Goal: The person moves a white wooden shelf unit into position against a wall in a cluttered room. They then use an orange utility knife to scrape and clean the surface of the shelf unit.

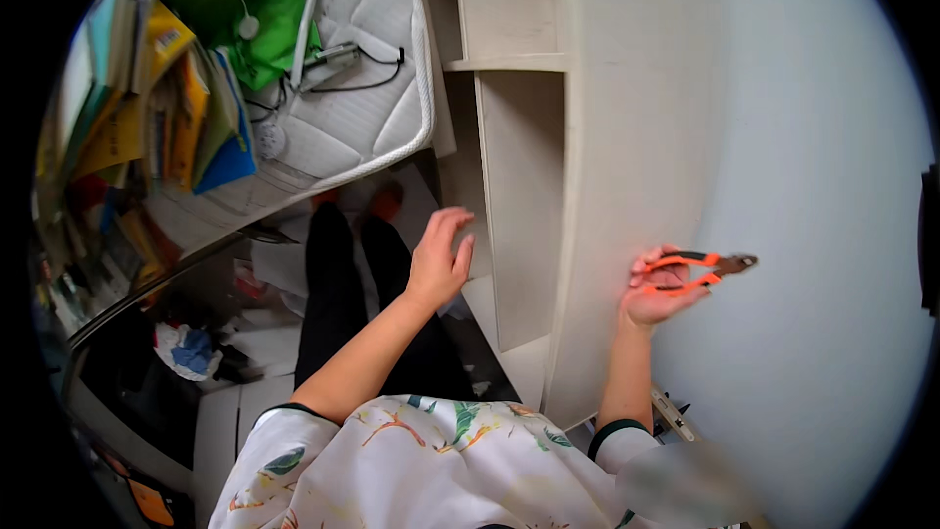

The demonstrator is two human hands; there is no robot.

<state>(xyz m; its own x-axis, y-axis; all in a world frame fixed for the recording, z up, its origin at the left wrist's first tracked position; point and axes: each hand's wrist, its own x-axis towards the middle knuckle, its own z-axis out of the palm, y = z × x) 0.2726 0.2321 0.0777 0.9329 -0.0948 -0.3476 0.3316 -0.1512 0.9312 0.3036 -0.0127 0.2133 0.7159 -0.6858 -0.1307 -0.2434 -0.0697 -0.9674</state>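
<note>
Pliers (723,264) with orange-and-black handles, held in the right hand (654,302), palm upward and fingers curled about the spread handles; the dark head points right, in front of the pale wall (822,157). The left hand (439,260), empty, fingers loosely bent and thumb apart, hangs near the open shelf unit (524,196). Upper left: a white quilted mattress (352,127) bearing a slumped row of books (166,108).

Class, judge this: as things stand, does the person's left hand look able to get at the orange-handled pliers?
Probably yes: the left hand looks empty, and the pliers stick out past the right hand, their metal head uncovered. The reach would cross the pale shelf unit, though.
</note>
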